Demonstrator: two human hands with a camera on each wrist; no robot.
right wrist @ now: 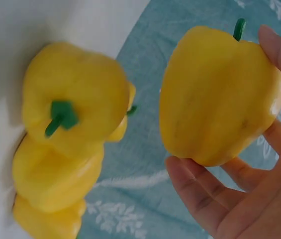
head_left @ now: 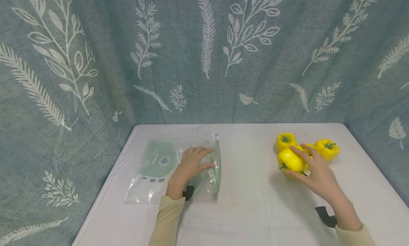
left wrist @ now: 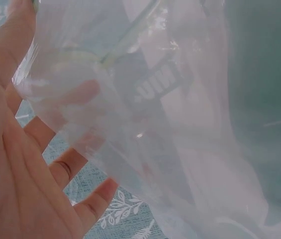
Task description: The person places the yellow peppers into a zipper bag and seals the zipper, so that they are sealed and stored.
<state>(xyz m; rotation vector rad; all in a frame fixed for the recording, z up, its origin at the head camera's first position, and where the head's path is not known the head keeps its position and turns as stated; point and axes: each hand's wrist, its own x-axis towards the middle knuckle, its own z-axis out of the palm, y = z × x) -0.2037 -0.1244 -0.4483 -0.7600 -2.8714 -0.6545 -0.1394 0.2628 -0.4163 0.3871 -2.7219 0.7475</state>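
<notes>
My left hand (head_left: 189, 164) holds a clear zip-top bag (head_left: 132, 192) near its green-edged mouth. This edge stands raised off the table. In the left wrist view, several fingertips show blurred through the bag's film (left wrist: 200, 124). My right hand (head_left: 319, 175) grips a yellow bell pepper (right wrist: 220, 97) between thumb and fingers. That pepper has a short green stem and is apart from the others in the right wrist view. More yellow peppers (right wrist: 75, 94) lie beside it, partly hidden behind my hand and the held pepper in the head view.
A white-covered table (head_left: 246, 210) lies beneath everything. The bag's printed pale green figure (head_left: 159, 153) faces up on the left. At the back right are a yellow pepper (head_left: 285, 142) and another pepper (head_left: 326, 150). A blue-green leaf-patterned curtain (head_left: 182, 61) rises behind the table.
</notes>
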